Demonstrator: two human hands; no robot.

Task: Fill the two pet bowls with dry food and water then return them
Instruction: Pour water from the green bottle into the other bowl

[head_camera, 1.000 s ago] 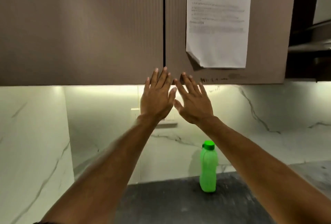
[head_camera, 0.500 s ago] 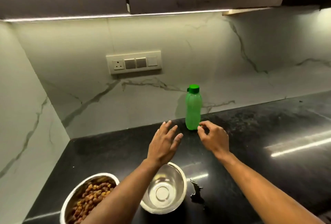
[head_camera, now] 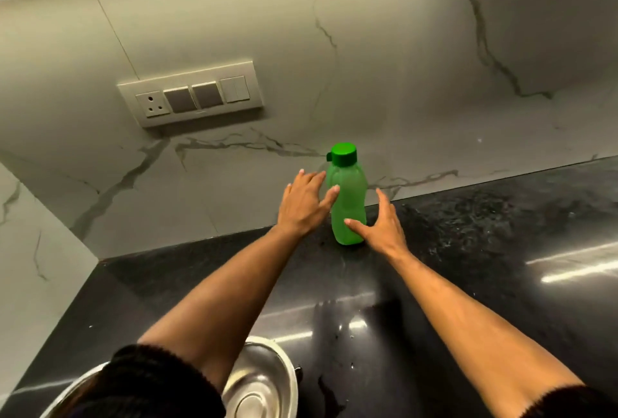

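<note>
A green water bottle [head_camera: 347,196] with its green cap on stands upright on the black counter [head_camera: 485,283], close to the marble wall. My left hand [head_camera: 302,205] is spread open at the bottle's left side, fingertips touching or nearly touching it. My right hand [head_camera: 379,227] is open at the bottle's lower right, thumb against its base. Neither hand has closed around it. An empty steel bowl [head_camera: 264,384] sits at the near edge under my left forearm. A second steel bowl's rim [head_camera: 72,391] shows at bottom left, its contents hidden by my dark sleeve.
A switch and socket plate [head_camera: 190,96] is set in the marble backsplash. A side wall [head_camera: 33,243] closes the counter's left end. A small dark spill or object [head_camera: 327,391] lies right of the empty bowl.
Both hands dropped from the cupboard doors to the counter and reached forward to either side of the green bottle. The view tilted down, then closed in on the bottle.
</note>
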